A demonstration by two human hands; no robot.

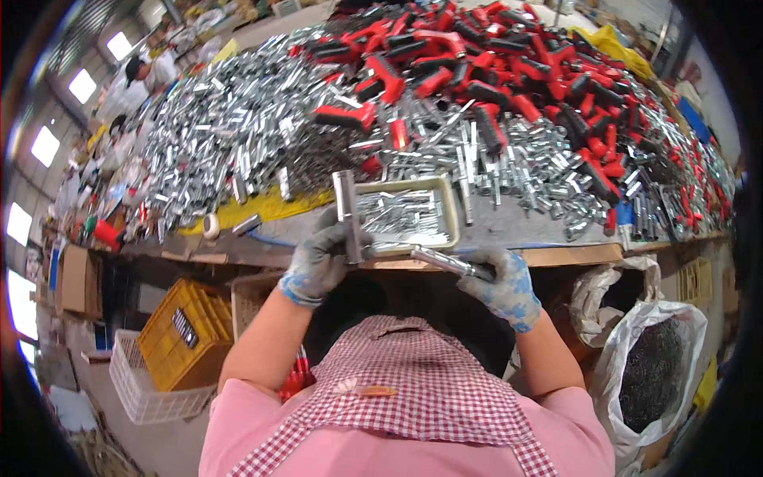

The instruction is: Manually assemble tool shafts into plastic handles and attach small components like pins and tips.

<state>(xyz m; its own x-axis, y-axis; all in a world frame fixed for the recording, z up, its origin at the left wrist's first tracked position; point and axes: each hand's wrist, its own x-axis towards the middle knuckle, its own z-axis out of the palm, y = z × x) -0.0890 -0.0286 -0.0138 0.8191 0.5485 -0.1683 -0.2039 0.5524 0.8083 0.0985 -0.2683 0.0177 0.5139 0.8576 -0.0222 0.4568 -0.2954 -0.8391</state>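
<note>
My left hand (pixel 319 258), in a grey and blue work glove, is closed round a shiny metal tube (pixel 346 208) held nearly upright. My right hand (pixel 505 288), gloved the same way, grips a slimmer metal rod-like part (pixel 445 261) that points left toward the tube. A thin tip sticks out of that part, and the two pieces appear to be apart. Just beyond my hands, a cream plastic tray (pixel 451 208) holds many small metal pins (pixel 401 216). My fingers hide the lower ends of what I hold.
A big heap of metal tubes (pixel 230 119) covers the table's left, with red and black handles (pixel 485 56) heaped to the right. A tape roll (pixel 211 226) lies near the table edge. Below stand a yellow crate (pixel 187 334) and a white sack (pixel 687 318). Another person (pixel 155 71) is far left.
</note>
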